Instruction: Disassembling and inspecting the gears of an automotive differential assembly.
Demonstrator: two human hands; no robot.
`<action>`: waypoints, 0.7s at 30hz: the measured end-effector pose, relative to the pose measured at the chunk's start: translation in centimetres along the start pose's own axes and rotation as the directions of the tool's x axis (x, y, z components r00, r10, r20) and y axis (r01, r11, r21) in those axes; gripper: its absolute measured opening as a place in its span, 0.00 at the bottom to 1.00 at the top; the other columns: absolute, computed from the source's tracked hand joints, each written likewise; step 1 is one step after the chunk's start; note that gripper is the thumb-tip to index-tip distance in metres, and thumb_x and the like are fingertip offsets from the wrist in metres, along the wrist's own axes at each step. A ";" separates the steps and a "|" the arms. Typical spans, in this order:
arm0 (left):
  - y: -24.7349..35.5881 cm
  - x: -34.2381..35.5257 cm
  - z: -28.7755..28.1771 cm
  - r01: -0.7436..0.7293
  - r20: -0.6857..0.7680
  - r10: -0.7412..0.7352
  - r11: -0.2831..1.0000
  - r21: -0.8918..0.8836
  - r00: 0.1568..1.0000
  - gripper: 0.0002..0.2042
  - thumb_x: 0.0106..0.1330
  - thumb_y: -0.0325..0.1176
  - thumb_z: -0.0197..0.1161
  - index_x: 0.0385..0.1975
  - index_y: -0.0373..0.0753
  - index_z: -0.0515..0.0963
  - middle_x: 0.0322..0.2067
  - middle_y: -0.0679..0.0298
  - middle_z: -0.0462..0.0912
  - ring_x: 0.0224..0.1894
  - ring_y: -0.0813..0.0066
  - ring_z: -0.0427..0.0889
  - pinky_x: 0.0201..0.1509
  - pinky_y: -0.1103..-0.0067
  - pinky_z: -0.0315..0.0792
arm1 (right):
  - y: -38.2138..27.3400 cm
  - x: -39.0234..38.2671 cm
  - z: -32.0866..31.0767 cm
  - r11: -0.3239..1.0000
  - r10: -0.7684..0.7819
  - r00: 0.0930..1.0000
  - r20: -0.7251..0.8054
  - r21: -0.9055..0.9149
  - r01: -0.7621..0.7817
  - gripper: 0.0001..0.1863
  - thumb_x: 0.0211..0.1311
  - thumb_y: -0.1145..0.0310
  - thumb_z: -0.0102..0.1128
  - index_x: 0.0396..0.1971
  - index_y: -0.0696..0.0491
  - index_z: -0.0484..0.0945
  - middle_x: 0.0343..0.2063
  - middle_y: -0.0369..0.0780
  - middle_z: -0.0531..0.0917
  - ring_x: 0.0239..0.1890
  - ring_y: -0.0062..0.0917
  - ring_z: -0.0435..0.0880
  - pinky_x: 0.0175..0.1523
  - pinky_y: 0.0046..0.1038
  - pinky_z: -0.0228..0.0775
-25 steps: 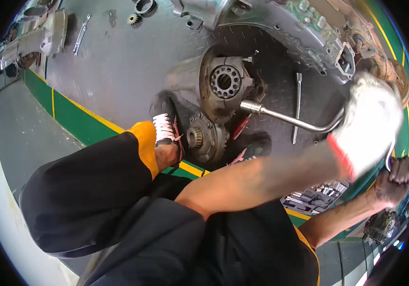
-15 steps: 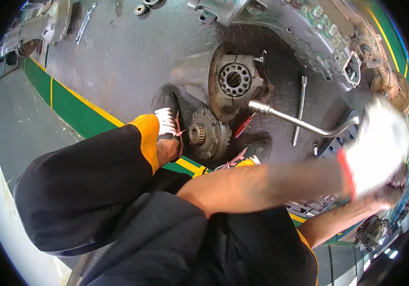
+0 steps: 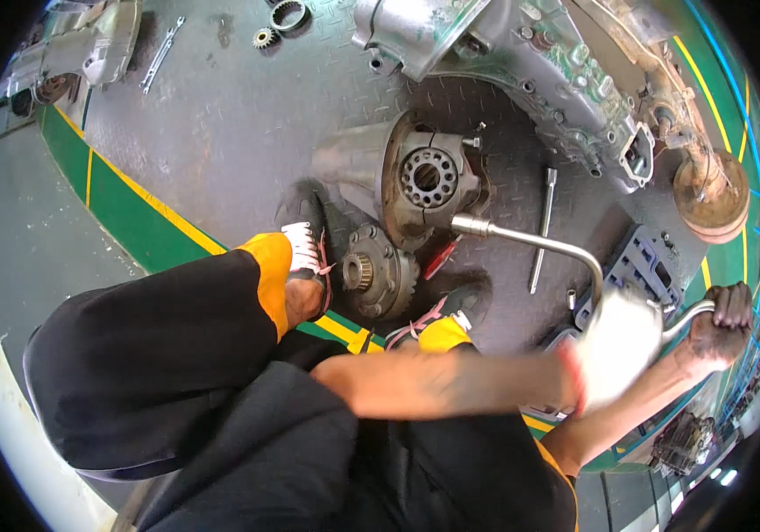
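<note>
A speed brace (image 3: pixel 544 239), a cranked steel wrench, lies across the right side. Its socket end rests against or just beside the lower right of a metal axle housing (image 3: pixel 386 182). I cannot tell whether it sits on a bolt. My left hand (image 3: pixel 619 341), in a white glove with a red cuff and blurred by motion, is closed round the crank's bend. My bare, grease-darkened right hand (image 3: pixel 724 326) grips the curved end of the handle farther right. A ring with round holes (image 3: pixel 430 177) faces up in the housing. Between my shoes stands a differential gear assembly (image 3: pixel 378 273).
A red-handled tool (image 3: pixel 440 259) lies by the housing. Right of it are a steel bar (image 3: pixel 543 232), a small socket (image 3: pixel 571 299) and a dark tool case (image 3: pixel 633 266). A large gearbox casing (image 3: pixel 544 75) and a rusty shaft with drum (image 3: pixel 710 197) stand beyond. Wrenches (image 3: pixel 164 55) lie far left.
My gloved left hand has swung the crank of the brace towards me and to the left. My right hand stays at the handle's end. The view has shifted slightly.
</note>
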State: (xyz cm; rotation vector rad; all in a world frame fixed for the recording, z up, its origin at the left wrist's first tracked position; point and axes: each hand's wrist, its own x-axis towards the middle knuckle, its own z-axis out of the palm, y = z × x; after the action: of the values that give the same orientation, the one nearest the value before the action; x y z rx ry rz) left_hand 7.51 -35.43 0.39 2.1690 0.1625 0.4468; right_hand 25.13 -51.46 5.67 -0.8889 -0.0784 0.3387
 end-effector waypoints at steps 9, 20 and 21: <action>-1.4 2.3 2.6 0.217 0.163 -0.194 0.967 -0.136 0.967 0.07 0.59 0.37 0.59 0.27 0.45 0.82 0.22 0.65 0.79 0.26 0.69 0.79 0.32 0.70 0.72 | 0.0 0.3 -4.1 0.991 0.004 0.999 -0.041 -0.133 -0.009 0.17 0.74 0.71 0.33 0.20 0.47 0.58 0.15 0.30 0.55 0.16 0.17 0.49 0.24 0.23 0.50; 2.8 1.8 -3.1 0.229 0.369 -0.213 0.973 0.000 0.905 0.06 0.60 0.36 0.62 0.28 0.43 0.83 0.24 0.64 0.82 0.26 0.72 0.81 0.28 0.72 0.71 | 2.4 0.4 -0.5 0.998 -0.049 0.998 -0.024 -0.028 0.049 0.18 0.66 0.78 0.40 0.15 0.48 0.55 0.14 0.31 0.53 0.14 0.19 0.47 0.20 0.24 0.44; 4.1 4.6 -3.3 0.198 0.459 -0.137 0.976 -0.087 0.878 0.05 0.59 0.35 0.62 0.28 0.43 0.83 0.24 0.64 0.82 0.28 0.71 0.82 0.28 0.71 0.71 | 2.5 -1.2 0.6 0.999 -0.037 0.997 -0.063 -0.039 0.034 0.18 0.66 0.78 0.40 0.15 0.48 0.55 0.14 0.31 0.53 0.14 0.19 0.47 0.21 0.24 0.44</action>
State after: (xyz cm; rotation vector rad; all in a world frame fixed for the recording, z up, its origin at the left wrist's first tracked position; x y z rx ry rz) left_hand 10.37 -34.15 6.65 2.0465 0.0592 -0.1502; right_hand 23.27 -49.91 4.23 -0.9342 -0.0418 0.2765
